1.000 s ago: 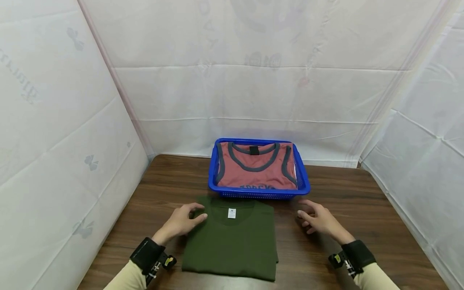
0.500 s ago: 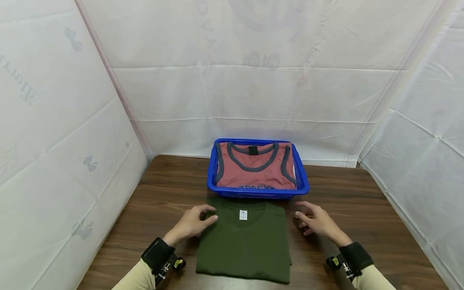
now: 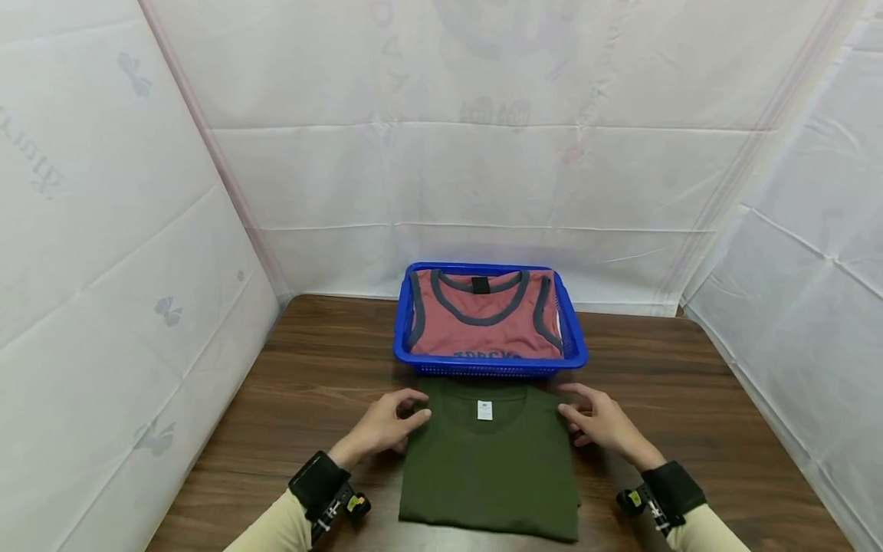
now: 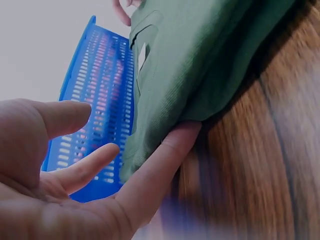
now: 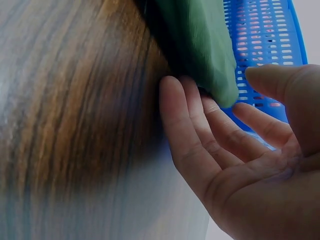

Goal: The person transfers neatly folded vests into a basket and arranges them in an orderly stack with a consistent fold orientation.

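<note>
A folded dark green T-shirt lies flat on the table, its white neck label facing up near the top. At its left edge is my left hand; the left wrist view shows one fingertip against the underside of the cloth, with the thumb apart from it. My right hand is at the shirt's upper right edge. In the right wrist view its fingers reach to the green corner, and the thumb stands off the cloth. Neither hand pinches the shirt.
Just behind the shirt stands a blue plastic basket with slotted sides. Inside it lies a folded pink tank top with grey trim. The brown wooden table is bordered by white cloth walls.
The green T-shirt has slid to the right along the table, with my left hand moving along at its left edge. My right hand has stayed almost still, and the shirt has come up to it.
</note>
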Demonstrator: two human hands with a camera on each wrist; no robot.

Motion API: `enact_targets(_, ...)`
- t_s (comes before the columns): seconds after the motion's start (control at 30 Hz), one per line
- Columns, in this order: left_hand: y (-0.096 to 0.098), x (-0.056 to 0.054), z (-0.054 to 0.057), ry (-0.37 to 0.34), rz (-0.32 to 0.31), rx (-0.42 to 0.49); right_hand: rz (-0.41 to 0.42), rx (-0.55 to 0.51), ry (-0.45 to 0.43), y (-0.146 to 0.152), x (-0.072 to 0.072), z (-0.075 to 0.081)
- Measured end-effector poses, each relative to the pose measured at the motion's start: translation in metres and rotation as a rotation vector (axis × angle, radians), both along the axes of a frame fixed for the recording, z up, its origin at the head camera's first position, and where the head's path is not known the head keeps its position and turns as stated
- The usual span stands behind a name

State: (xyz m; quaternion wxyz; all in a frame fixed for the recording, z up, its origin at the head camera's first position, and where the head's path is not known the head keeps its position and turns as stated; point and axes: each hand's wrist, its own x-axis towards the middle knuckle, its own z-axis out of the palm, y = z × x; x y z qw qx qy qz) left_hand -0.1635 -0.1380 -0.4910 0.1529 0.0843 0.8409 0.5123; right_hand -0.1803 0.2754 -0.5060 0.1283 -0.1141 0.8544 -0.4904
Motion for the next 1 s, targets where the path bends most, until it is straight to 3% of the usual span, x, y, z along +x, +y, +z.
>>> enact_targets(0.6,0.006,0.001,-0.003,-0.036,0.035,0.078,-0.101,0.000,-0.056,-0.012,0.001,0.002)
enact_targets(1.0,0.005,-0.004,-0.003,-0.205,0.139,0.247,-0.114,-0.025,-0.119,-0.015,0.000,0.009)
